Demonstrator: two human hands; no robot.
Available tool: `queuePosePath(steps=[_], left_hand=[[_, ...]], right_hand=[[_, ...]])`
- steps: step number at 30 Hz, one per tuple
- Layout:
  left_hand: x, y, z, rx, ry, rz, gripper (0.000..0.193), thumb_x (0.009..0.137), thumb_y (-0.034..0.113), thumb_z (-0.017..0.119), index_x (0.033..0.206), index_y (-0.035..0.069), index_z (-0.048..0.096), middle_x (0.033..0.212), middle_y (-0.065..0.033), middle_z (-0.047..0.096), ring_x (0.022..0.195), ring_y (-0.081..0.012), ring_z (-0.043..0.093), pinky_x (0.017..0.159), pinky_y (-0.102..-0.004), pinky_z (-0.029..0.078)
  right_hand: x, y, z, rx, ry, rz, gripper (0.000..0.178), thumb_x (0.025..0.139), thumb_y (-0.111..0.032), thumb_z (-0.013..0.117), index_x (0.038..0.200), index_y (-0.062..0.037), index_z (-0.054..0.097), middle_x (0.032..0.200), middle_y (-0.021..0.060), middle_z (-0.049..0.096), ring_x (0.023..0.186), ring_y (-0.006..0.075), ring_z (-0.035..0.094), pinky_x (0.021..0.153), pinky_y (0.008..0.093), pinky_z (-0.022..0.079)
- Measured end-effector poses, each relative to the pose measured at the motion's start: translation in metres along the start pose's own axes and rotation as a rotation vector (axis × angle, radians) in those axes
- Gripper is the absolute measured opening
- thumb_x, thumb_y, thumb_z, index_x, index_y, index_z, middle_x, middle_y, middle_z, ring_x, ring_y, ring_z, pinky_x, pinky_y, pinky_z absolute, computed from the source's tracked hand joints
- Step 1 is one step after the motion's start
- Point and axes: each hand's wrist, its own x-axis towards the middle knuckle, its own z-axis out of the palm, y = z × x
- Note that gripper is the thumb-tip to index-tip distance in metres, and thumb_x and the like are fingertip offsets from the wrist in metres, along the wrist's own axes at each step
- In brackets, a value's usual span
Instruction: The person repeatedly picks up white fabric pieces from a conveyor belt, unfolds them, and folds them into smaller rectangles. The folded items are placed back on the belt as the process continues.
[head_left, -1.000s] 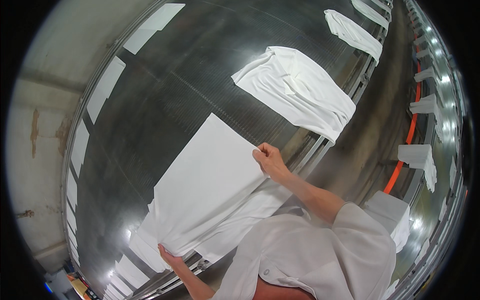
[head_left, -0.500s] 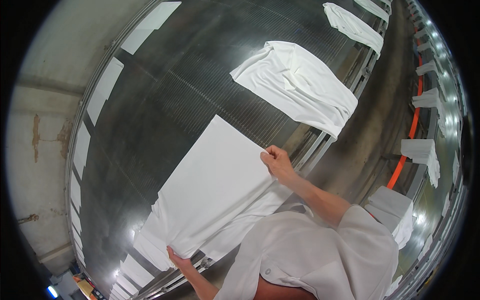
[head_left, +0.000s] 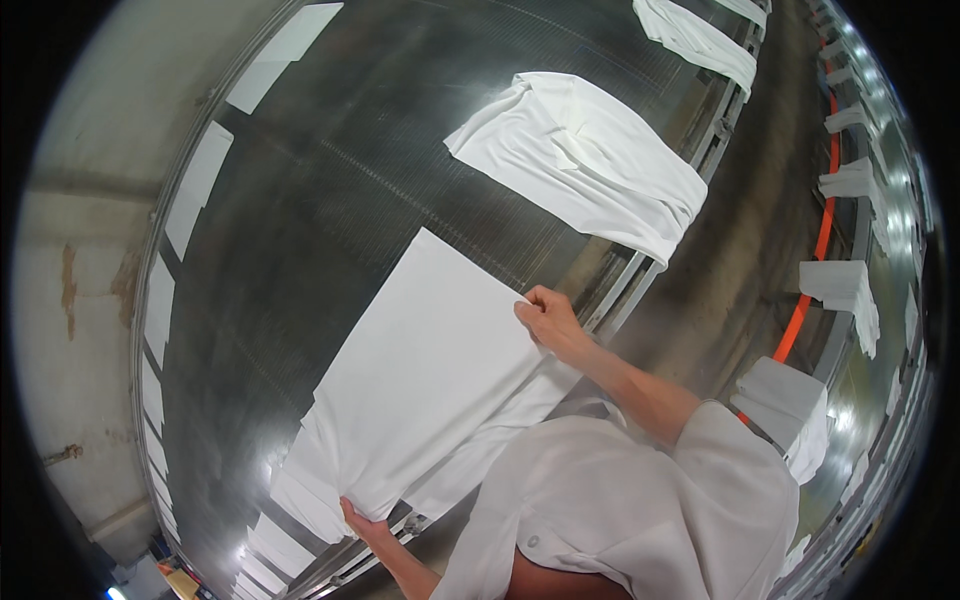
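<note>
The flat cloth [head_left: 430, 350] at the surface's near edge is plain white, with grey shading in its folds. The rumpled cloth [head_left: 590, 150] further along that edge is white too, like the pieces [head_left: 200, 185] along the far edge. The surface [head_left: 275, 250] is dark grey with fine parallel lines; its near rail [head_left: 628, 290] is silvery. The shirt [head_left: 640, 500] looks off-white, though the lighting may tint it. Past the near edge runs an orange strip [head_left: 795, 328]; past the far edge, a pale wall [head_left: 105, 360] bears brown stains [head_left: 69, 290].

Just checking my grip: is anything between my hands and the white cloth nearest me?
Nothing visible. Your right hand directly pinches the near white cloth at its right edge, and your left hand touches its lower end.
</note>
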Motion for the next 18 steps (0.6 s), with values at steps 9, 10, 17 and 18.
queuePosePath(steps=[9, 10, 17, 18], left_hand=[[-0.006, -0.008, -0.005, 0.062, 0.067, 0.034, 0.060, 0.098, 0.035, 0.062, 0.143, -0.001, 0.049, 0.143, -0.0161, 0.055, 0.130, -0.0344, 0.055, 0.108, -0.0502, 0.048], [-0.006, -0.009, -0.006, 0.050, 0.085, 0.038, 0.060, 0.098, 0.035, 0.062, 0.144, -0.001, 0.048, 0.143, -0.0163, 0.055, 0.130, -0.0345, 0.054, 0.108, -0.0501, 0.048], [-0.007, -0.012, -0.014, 0.010, 0.008, 0.000, 0.060, 0.097, 0.033, 0.064, 0.144, -0.001, 0.048, 0.143, -0.0162, 0.055, 0.130, -0.0342, 0.054, 0.108, -0.0500, 0.047], [-0.007, -0.013, -0.016, 0.012, 0.017, -0.003, 0.060, 0.097, 0.032, 0.064, 0.144, -0.001, 0.048, 0.143, -0.0160, 0.055, 0.129, -0.0341, 0.054, 0.108, -0.0499, 0.047]], right_hand=[[0.010, 0.010, -0.002, -0.030, 0.035, -0.019, 0.020, 0.091, -0.019, 0.065, 0.085, -0.0012, 0.060, 0.065, 0.0010, 0.057, 0.054, 0.0093, 0.054, 0.049, 0.0285, 0.043], [0.010, 0.011, -0.002, -0.019, 0.039, -0.006, 0.019, 0.091, -0.019, 0.065, 0.085, -0.0012, 0.060, 0.065, 0.0009, 0.057, 0.053, 0.0094, 0.054, 0.049, 0.0286, 0.043], [0.011, 0.011, -0.002, -0.041, 0.077, 0.007, 0.018, 0.090, -0.017, 0.066, 0.084, -0.0012, 0.061, 0.064, 0.0013, 0.058, 0.054, 0.0099, 0.055, 0.049, 0.0296, 0.044], [0.012, 0.012, -0.002, -0.063, 0.089, 0.000, 0.018, 0.089, -0.017, 0.067, 0.084, -0.0010, 0.062, 0.064, 0.0016, 0.058, 0.054, 0.0101, 0.055, 0.050, 0.0298, 0.044]])
